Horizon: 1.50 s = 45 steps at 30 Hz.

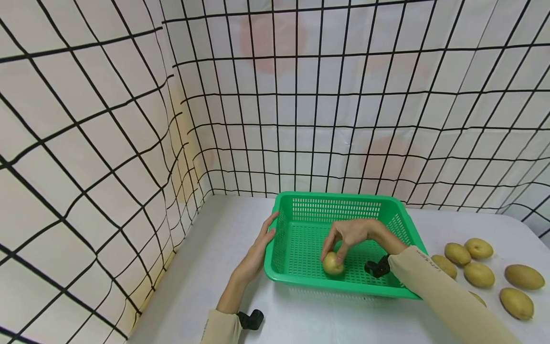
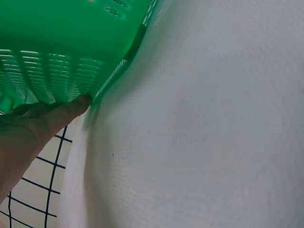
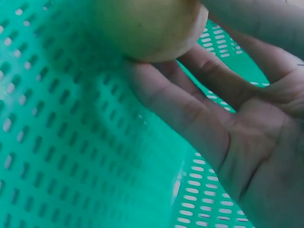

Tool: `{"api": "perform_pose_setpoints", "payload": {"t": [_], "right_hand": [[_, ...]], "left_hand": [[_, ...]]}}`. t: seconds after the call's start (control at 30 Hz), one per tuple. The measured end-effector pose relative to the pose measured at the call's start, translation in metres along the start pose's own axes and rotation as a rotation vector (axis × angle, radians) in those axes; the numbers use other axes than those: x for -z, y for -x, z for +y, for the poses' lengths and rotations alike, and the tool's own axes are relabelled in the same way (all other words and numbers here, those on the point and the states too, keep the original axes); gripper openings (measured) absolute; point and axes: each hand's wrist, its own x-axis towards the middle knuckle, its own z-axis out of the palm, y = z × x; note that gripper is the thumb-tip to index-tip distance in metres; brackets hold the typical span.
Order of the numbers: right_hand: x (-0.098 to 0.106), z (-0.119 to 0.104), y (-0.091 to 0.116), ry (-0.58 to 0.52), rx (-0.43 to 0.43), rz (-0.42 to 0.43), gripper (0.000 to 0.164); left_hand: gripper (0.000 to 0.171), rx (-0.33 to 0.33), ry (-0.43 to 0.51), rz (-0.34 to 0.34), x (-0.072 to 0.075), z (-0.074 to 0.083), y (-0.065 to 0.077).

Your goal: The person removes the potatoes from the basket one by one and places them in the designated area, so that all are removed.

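A green plastic basket [image 1: 348, 282] with slotted walls and floor stands on the white table. My right hand [image 1: 350, 232] reaches down into it and pinches a round yellow potato [image 1: 333, 264] between thumb and fingers, low over the basket floor. In the right wrist view the fingers curve against the potato [image 3: 154, 28], whose top is cut off by the frame. At the basket's left side, my left hand [image 1: 257, 248] rests with extended fingers along the wall and rim. The left wrist view shows those fingers [image 2: 61, 115] lying straight against the outer wall.
Several loose potatoes [image 1: 479, 274] lie on the table to the right of the basket, partly behind my right sleeve. A black wire grid [image 1: 318, 110] with white sheeting behind it encloses the back and left of the table [image 1: 193, 267].
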Motion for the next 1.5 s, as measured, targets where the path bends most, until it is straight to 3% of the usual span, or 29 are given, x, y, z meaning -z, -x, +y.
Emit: {"api": "perform_pose_setpoints", "payload": {"t": [0.43, 0.83, 1.13, 1.33, 1.5], "right_hand": [[0.012, -0.019, 0.033, 0.067, 0.097, 0.145, 0.033], [0.018, -0.031, 0.098, 0.108, 0.21, 0.318, 0.038], [0.009, -0.034, 0.163, 0.156, 0.167, 0.587, 0.037], [-0.005, -0.023, 0.203, 0.187, 0.18, 0.7, 0.038], [-0.021, -0.014, 0.231, 0.224, 0.099, 0.792, 0.038]], "left_hand": [[0.052, -0.002, 0.004, -0.002, -0.002, -0.002, -0.001], [0.051, -0.008, 0.001, -0.011, -0.003, -0.003, 0.0], [0.051, -0.003, 0.009, -0.003, -0.002, -0.004, 0.0], [0.051, -0.004, 0.009, -0.001, -0.003, -0.003, 0.001], [0.052, -0.007, -0.002, -0.012, -0.003, -0.003, 0.002]]}}
